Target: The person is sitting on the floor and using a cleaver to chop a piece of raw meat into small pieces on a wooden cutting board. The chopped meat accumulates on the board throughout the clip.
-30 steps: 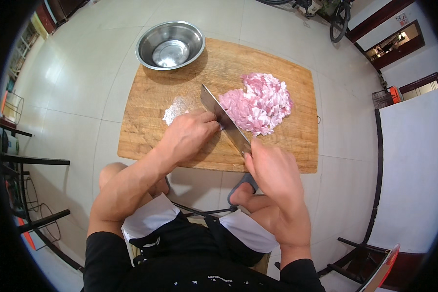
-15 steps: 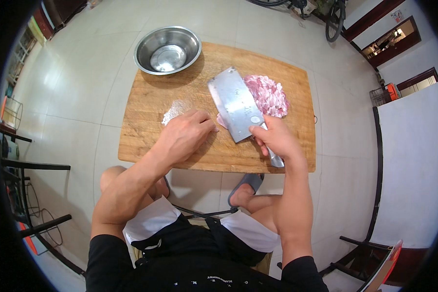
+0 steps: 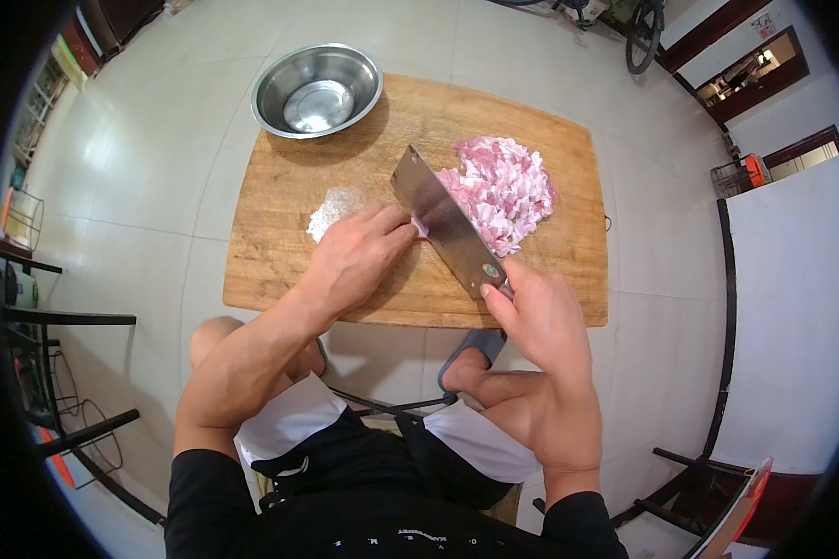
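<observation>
Pale, glossy floor tiles [image 3: 186, 140] spread around a broad, light-brown wooden cutting board [image 3: 270, 270], seen from the head camera above. On the board's far left corner stands a round, shiny steel bowl [image 3: 280, 98]. Toward the board's right side lies a loose mound of pink-and-white chopped meat [image 3: 513, 191]. Left of the board's middle sits a small, white, grainy-looking heap [image 3: 326, 219], its kind unclear.

Over the board's near left part rests the left hand [image 3: 359, 252], its fingers bent and bunched together, tips at a small pink strip of meat [image 3: 420, 227]; whether they pinch it or only press it down cannot be told. At the board's near right part, the right hand [image 3: 545, 312] is wrapped around the handle of a wide, rectangular grey metal cleaver [image 3: 447, 219]. Its blade slants across the board's middle, between strip and mound. Below the board's near edge shows a grey slipper [image 3: 492, 345].
</observation>
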`<state>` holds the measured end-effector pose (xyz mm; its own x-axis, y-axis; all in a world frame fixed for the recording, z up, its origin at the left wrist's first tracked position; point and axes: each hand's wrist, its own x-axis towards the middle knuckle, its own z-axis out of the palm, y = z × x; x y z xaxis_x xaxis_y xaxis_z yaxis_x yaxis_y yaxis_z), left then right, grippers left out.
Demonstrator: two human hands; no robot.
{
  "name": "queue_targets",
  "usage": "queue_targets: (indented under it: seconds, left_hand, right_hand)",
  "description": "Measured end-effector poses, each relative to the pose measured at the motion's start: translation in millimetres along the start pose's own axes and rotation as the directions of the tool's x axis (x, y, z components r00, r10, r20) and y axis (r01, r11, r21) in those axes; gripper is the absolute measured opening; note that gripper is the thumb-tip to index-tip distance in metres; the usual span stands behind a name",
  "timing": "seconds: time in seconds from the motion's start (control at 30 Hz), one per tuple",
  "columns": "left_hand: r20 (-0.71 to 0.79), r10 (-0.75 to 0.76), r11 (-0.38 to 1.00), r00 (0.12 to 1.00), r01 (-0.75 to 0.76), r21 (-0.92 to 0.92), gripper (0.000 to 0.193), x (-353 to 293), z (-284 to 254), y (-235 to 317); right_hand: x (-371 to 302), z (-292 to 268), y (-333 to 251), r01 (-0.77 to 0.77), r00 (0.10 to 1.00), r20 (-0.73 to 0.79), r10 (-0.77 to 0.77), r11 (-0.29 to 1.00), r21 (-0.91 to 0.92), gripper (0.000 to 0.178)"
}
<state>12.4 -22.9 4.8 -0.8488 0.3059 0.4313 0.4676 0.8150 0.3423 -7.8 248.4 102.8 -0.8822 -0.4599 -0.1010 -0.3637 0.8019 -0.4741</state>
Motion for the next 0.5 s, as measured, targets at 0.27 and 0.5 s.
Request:
queue_targets:
  seconds: [0.27,0.5]
  left_hand:
    - [0.04,-0.018,0.999,0.999,0.019,-0.035,0.017,0.9,3.1,-1.1]
    - [0.072,-0.031,0.996,0.997,0.037,-0.085,0.014,5.8,1.7,1.2]
  right_hand:
    - [-28.6,-11.2,-18.1,-0.025,1.0,-0.005,0.024,0.99,-0.138,0.025]
    - [-19.0,-9.0,-21.0,-0.015,0.988,0.145,0.044,0.98,-0.199,0.02]
